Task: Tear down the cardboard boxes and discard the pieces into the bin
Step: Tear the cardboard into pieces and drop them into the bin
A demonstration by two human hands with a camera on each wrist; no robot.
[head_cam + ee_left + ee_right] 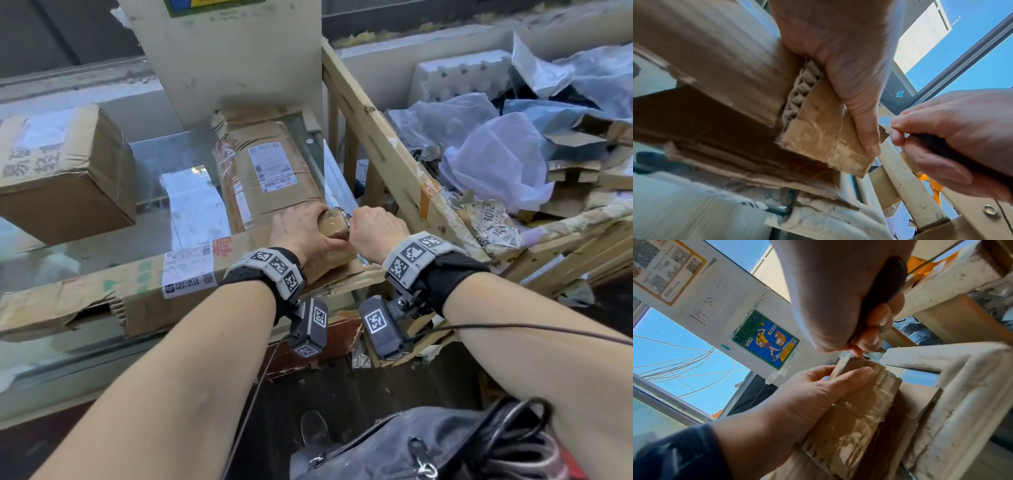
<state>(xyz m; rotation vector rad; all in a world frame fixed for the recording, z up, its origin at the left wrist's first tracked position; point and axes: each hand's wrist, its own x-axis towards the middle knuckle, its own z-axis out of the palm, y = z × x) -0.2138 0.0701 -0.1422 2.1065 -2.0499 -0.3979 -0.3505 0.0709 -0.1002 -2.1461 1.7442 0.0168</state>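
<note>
Glass-topped counter (102,240), wooden-framed bin (394,161) just to its right.

Long flattened cardboard box (113,291) lies along near edge of counter, torn at its left end, white shipping labels on top. Its right end sits at the counter corner, next to the bin frame.

Left hand (305,233) grips that right end: fingers over the top, thumb (863,123) pressed flat along the taped end flap. Corrugated edge visible in left wrist view.

Right hand (373,226) fisted round a dark-handled tool (953,154), fingertips pinching close to the tip at the upper corner of the box end. Tool probably a small knife or cutter; blade too small and blurred to tell. Clear packing tape (851,431) over the end flap, wrinkled and shiny. Hands just beside each other, not touching as far as head view shows.

Other items on counter:
- 2nd flattened box (270,171) w/ label, lying behind left hand, running away from camera.
- Closed cube box (65,171) at far left, printed characters on side.
- White pillar (226,54) rising behind, poster (766,339) stuck on it.

Bin contents: plastic bags (496,154), cardboard scraps (579,171), white foam block (459,78).

Dark bag (428,445) at bottom of head view. Marker bands and cameras on both wrists.
</note>
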